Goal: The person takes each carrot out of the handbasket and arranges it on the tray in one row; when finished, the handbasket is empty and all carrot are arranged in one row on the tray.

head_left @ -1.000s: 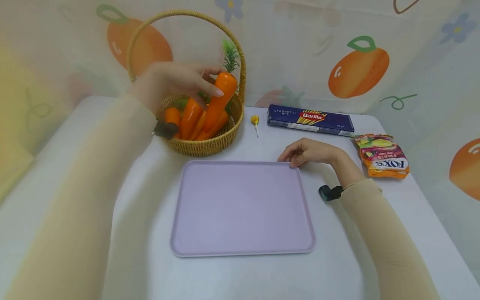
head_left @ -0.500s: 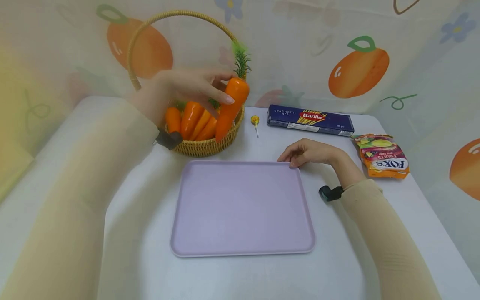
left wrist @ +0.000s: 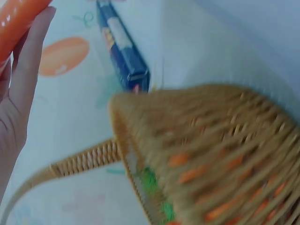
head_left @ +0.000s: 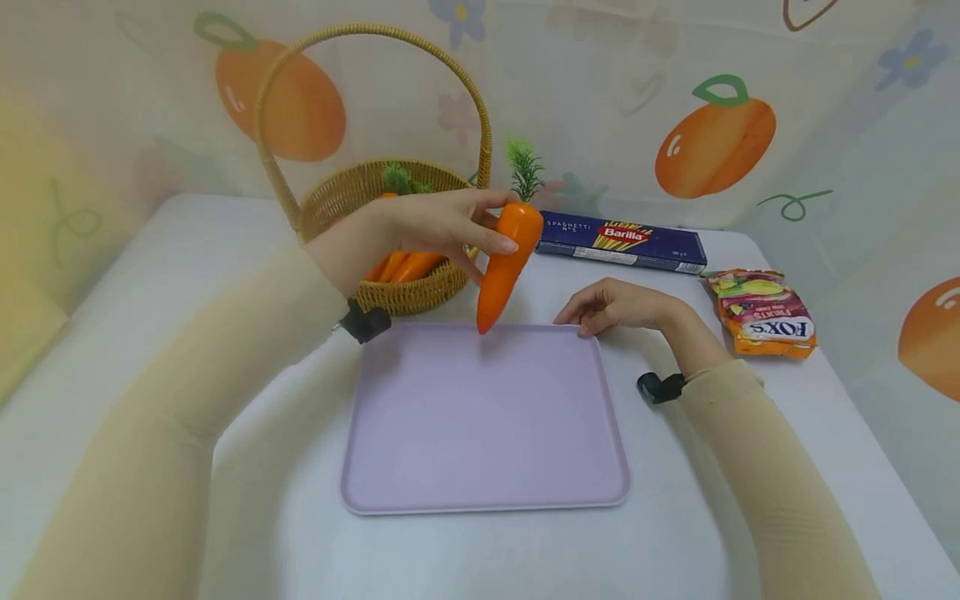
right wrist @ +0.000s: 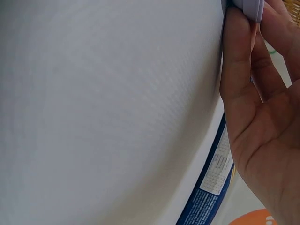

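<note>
A glossy carrot (head_left: 512,254) is pinched near its top by the left hand (head_left: 442,221), tilted tip-down at the far rim of the tray (head_left: 487,417), whose corner is gripped by the right hand (head_left: 618,304). Through a loose pinch, it could be dropped.

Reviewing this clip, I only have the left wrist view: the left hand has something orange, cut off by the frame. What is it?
Observer: The head view shows a carrot with a green leafy top.
Operator: Is anything else being held?
Observer: Yes, the right hand pinches the far right corner of a lilac tray.
Operator: What does the blue box say?
Observer: "Barilla" and "Spaghetti" read clearly in the head view.
</note>
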`<state>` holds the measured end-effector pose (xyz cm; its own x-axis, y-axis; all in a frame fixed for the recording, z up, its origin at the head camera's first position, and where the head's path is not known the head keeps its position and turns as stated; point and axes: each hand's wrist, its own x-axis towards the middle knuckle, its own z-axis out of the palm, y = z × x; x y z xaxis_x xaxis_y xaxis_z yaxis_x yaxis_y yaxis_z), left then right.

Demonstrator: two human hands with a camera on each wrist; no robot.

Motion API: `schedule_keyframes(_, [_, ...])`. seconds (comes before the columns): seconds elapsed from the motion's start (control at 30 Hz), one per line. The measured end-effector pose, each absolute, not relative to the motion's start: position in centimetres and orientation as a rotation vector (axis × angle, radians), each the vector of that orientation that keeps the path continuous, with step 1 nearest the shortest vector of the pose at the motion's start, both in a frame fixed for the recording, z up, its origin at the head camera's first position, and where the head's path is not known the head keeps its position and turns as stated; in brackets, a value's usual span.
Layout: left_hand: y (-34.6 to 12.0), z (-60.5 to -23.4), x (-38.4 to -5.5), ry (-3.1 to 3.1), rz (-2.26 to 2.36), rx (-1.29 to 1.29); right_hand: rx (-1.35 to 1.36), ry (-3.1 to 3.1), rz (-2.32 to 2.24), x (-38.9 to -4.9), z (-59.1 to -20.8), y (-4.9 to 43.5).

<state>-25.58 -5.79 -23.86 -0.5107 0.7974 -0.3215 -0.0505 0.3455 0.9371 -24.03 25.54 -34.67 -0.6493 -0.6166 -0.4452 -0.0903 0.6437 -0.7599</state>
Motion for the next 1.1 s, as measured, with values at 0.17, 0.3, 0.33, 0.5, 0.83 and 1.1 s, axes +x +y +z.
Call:
schedule_keyframes(0.17, [-4.4,-25.3,-24.3,1.74,1.295,0.637,-0.551,2.143,-0.933,-24.0,-34.7,25.4])
schedule_keyframes(0.3, [-3.1,-26.3,-23.0,1.733,1.285,0.611,-0.555,2.155,-0.919,-23.9,-34.6,25.4])
schedule_keyframes(0.33, [-2.7,-26.6,-22.7,1.725,1.286,0.601,-0.551,2.162,-0.918,-23.9,-34.6,25.4])
schedule_keyframes(0.5, [-1.0,-27.9,-21.0,1.674,1.287,0.563,-0.511,2.184,-0.931,-23.8,-34.4,25.4])
schedule_keyframes(0.83, [1.6,-30.1,-18.1,1.637,1.343,0.445,-0.455,2.223,-0.908,-23.7,-34.1,25.3])
schedule_keyframes(1.1, [3.4,-32.0,-16.5,1.596,1.442,0.228,-0.537,2.214,-0.921,-23.9,-34.5,25.5])
